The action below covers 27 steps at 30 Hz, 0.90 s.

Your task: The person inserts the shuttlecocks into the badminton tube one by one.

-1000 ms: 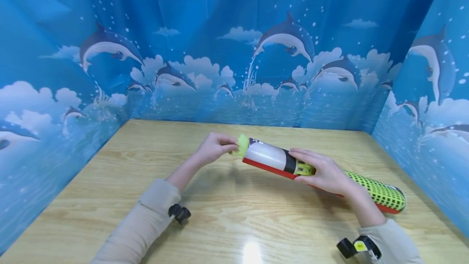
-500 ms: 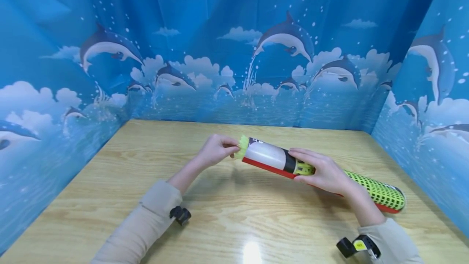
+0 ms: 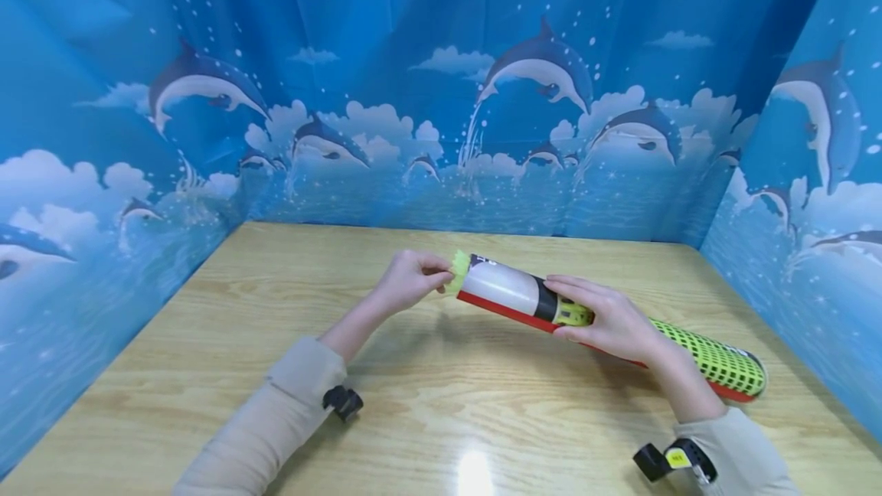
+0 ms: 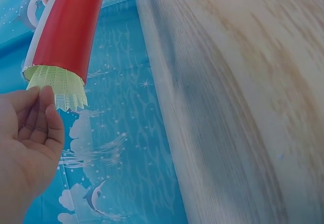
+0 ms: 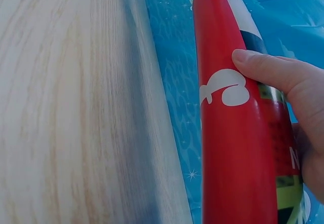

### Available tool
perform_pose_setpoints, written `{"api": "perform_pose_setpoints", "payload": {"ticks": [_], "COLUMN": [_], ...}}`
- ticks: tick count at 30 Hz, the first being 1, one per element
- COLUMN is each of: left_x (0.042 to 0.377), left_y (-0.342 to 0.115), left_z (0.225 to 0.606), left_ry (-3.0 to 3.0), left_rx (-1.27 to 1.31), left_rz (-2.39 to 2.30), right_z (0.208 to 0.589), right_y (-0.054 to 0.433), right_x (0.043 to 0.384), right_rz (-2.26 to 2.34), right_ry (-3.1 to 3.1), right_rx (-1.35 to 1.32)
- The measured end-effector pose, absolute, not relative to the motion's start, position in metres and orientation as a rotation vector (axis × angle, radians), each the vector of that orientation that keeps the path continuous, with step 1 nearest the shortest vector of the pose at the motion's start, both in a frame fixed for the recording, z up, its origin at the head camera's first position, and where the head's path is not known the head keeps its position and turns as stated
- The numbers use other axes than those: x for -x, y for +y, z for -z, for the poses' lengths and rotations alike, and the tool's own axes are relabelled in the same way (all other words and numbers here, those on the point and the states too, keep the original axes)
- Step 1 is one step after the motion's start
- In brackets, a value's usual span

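A long shuttlecock tube [image 3: 506, 287], red, silver, black and green, slants across the table with its left end raised. My right hand [image 3: 613, 320] grips it around the middle; the right wrist view shows the thumb across the tube's red side [image 5: 233, 143]. From the open left end sticks the pale yellow-green skirt of a shuttlecock [image 4: 61, 84], partly inside the tube. My left hand [image 3: 409, 282] pinches the skirt's edge between thumb and fingers. The rest of the shuttlecock and the tube's inside are hidden.
The wooden table [image 3: 413, 419] lies under both arms. A blue curtain [image 3: 386, 98] printed with dolphins stands behind it and along its sides. The tube's right end [image 3: 747, 377] is low, close to the table's right side.
My left hand has shifted slightly right, closer to the tube's mouth, and less of the shuttlecock skirt shows outside. The right hand and the tube stay nearly still.
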<state>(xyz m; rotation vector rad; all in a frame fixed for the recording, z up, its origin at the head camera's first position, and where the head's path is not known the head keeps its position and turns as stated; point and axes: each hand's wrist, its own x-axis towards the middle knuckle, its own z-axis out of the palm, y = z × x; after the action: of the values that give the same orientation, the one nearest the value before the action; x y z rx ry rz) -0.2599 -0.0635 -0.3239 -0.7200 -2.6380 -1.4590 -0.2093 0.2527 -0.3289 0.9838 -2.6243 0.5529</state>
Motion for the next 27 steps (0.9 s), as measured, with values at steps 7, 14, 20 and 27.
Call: {"api": "perform_pose_setpoints", "payload": {"ticks": [7, 14, 20, 27], "left_x": [0.259, 0.26, 0.26, 0.259], "left_y": [-0.061, -0.057, -0.053, -0.05], "left_z": [0.325, 0.327, 0.329, 0.331], "left_ry": [-2.626, -2.599, -2.555, -2.521], "left_rx": [0.735, 0.784, 0.833, 0.856], "left_rz": [1.443, 1.467, 1.463, 1.414], "right_z": [0.329, 0.33, 0.329, 0.327], "right_y": [0.252, 0.252, 0.252, 0.251], "right_x": [0.209, 0.209, 0.208, 0.207], "right_rz": [-0.547, -0.55, -0.557, -0.56], "right_ry": [-2.625, -2.634, -2.643, -2.632], "right_rx": [-0.968, -0.946, -0.938, -0.943]}}
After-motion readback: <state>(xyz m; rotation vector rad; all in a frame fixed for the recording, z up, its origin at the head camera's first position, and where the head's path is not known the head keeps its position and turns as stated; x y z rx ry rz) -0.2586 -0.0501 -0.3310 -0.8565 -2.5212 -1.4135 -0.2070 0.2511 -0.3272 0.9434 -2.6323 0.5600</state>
